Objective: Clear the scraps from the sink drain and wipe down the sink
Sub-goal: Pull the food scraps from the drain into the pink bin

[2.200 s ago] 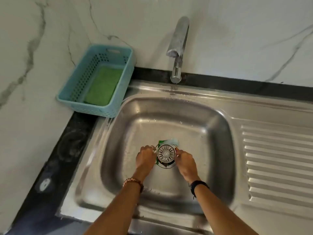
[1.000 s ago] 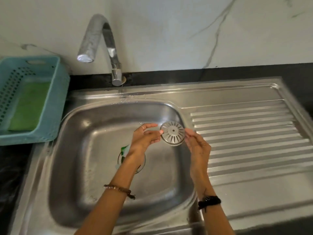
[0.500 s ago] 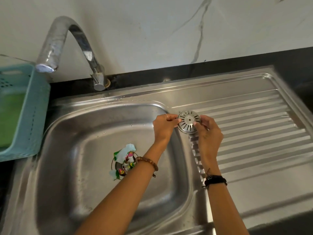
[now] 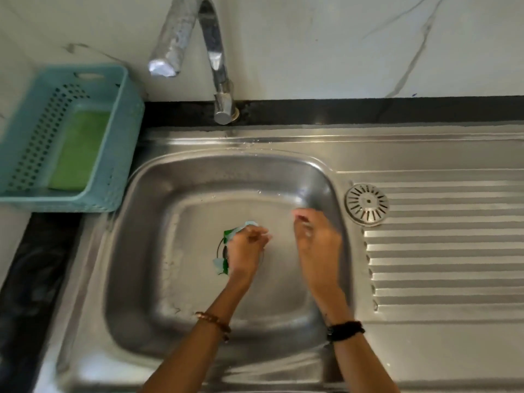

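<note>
Green and pale blue scraps (image 4: 230, 234) lie in and around the drain (image 4: 219, 249) at the middle of the steel sink (image 4: 158, 251). My left hand (image 4: 246, 251) is down on the drain with its fingers curled onto the scraps, hiding most of them. A second scrap piece (image 4: 220, 267) sticks out beside my wrist. Blurred and holding nothing, my right hand (image 4: 317, 241) hovers over the basin's right side. The round slotted strainer cover (image 4: 367, 204) lies on the drainboard's left end, just beyond the basin's rim.
The ribbed drainboard (image 4: 448, 251) stretches to the right. A curved tap (image 4: 198, 38) overhangs the basin's back. A teal perforated basket (image 4: 113, 154) with a green scrub pad (image 4: 78, 150) sits at the left on the black counter. Marble wall stands behind.
Both hands set the strainer cover down on the drainboard and let go. My left hand dropped to the drain scraps; my right hand pulled back over the basin.
</note>
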`<state>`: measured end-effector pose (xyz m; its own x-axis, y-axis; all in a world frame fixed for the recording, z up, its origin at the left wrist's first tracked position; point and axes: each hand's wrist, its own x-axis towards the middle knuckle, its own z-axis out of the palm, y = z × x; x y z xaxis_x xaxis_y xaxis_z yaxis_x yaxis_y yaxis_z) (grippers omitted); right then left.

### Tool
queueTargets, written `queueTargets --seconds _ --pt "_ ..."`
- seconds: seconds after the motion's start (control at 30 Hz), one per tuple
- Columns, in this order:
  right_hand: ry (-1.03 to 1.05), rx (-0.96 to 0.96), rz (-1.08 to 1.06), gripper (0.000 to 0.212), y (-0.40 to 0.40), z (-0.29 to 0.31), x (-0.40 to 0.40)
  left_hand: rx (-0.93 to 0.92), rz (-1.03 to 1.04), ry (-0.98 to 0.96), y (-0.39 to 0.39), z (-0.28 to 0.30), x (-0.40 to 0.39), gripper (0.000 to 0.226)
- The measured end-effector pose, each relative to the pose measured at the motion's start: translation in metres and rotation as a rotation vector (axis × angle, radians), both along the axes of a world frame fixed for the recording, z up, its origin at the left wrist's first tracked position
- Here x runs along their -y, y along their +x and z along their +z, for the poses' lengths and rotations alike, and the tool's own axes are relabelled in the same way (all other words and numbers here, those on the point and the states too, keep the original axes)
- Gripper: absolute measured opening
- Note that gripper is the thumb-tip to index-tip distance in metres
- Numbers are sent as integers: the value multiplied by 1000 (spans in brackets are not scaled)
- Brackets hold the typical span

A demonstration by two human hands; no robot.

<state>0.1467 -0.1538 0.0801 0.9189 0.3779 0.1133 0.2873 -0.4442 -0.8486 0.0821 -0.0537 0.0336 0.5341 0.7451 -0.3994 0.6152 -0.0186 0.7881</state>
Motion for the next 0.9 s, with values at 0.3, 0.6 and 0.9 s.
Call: queueTargets --seconds 0.3,0.6,0.9 --pt "-504 -506 260 22 -45 -87 -52 -363 -13 73 -71 -50 -52 23" --pt "-744 -361 322 21 -66 -123 -75 -489 -260 144 -64 -81 -43 27" --pt "-444 -587 142 15 -48 -111 -67 -348 -21 -8 -68 -64 -51 16"
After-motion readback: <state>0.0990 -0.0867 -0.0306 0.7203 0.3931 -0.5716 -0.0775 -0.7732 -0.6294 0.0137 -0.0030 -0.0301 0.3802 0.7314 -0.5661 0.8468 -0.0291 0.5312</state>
